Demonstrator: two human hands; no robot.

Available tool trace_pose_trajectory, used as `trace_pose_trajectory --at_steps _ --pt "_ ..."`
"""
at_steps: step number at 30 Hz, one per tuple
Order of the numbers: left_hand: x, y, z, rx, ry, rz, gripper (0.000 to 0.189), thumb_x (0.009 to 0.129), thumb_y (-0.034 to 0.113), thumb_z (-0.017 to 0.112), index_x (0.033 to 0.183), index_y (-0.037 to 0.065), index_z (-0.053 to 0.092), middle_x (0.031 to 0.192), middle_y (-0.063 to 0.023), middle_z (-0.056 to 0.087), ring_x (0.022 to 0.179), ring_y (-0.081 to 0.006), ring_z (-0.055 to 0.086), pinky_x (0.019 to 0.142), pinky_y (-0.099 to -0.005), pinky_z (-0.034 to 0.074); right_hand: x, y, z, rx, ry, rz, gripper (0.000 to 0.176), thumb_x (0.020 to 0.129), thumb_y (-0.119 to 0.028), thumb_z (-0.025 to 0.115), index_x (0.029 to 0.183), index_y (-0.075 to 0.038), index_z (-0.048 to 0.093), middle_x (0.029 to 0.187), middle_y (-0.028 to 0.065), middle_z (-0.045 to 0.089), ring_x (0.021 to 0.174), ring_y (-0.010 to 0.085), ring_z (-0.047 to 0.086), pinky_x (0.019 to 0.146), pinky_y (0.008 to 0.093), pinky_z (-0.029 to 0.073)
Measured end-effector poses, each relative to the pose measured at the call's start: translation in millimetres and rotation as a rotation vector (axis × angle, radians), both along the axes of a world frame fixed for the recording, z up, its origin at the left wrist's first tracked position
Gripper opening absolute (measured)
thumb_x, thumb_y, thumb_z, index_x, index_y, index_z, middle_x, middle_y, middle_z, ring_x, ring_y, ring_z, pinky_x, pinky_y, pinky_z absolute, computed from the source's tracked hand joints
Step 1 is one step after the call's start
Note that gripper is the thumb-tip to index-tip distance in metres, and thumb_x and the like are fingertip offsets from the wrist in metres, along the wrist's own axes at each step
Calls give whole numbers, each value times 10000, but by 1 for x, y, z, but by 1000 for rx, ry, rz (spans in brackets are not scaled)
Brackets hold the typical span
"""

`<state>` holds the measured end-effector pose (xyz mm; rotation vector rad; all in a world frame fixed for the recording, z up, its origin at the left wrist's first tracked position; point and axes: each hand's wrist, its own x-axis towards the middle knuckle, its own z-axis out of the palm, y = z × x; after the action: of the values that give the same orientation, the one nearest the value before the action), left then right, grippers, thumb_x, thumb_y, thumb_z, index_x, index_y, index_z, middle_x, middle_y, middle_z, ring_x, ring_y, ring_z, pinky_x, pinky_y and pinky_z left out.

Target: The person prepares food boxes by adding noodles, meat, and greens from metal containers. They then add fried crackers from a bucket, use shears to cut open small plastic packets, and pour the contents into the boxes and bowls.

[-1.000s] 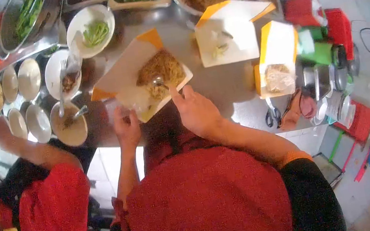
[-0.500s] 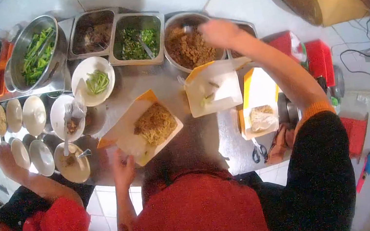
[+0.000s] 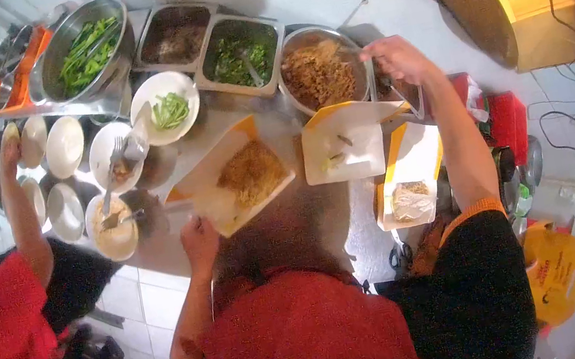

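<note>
Spanning the width of the view, the steel counter (image 3: 351,214) carries all the food containers. At its far left stands a large steel pot (image 3: 84,50) filled with green vegetables. Next to it are two rectangular trays: one with dark contents (image 3: 173,34), one with chopped greens (image 3: 238,53). To the right of these sits a round steel bowl (image 3: 319,74) of brown shredded food.

Three open paper boxes lie nearer the person. The noodle box (image 3: 248,175) holds a heap of noodles and sits nearest the body. The second box (image 3: 343,143) contains only a few scraps. The third box (image 3: 409,173) holds a small clear bag.

The left hand (image 3: 200,241) is closed on the near corner of the noodle box. The right hand (image 3: 397,60) is extended over the right rim of the round steel bowl and grips metal tongs (image 3: 371,84), which hang downward.

A white plate (image 3: 167,108) of green beans and several small bowls (image 3: 66,145) occupy the left area. A co-worker's hand (image 3: 9,148) in a red sleeve (image 3: 0,318) reaches toward those bowls.
</note>
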<state>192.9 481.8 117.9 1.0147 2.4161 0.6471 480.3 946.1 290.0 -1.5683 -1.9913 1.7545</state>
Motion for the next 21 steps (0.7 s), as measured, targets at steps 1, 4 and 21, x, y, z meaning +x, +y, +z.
trace_pose_trajectory --at_steps 1,4,21 --pt "-1 4 -1 98 2 21 299 893 204 557 774 -65 608 692 -268 598 674 -368 641 610 -467 458 -2 -11 16 -10 5 11 253 935 -239 525 981 -36 669 526 -96 349 411 36 251 370 221 175" --pt "-5 28 13 130 -57 78 261 862 193 571 762 -45 612 718 -260 600 726 -431 617 670 -482 464 -11 -54 66 -14 120 -97 245 938 -233 519 979 -49 675 526 -95 372 409 31 269 373 213 179" --pt "-17 33 -1 255 -361 134 246 844 168 592 805 -73 621 668 -242 623 612 -286 666 586 -408 482 -81 -312 -88 928 -119 46 266 872 -64 508 1086 16 645 743 211 620 736 404 625 684 458 518"
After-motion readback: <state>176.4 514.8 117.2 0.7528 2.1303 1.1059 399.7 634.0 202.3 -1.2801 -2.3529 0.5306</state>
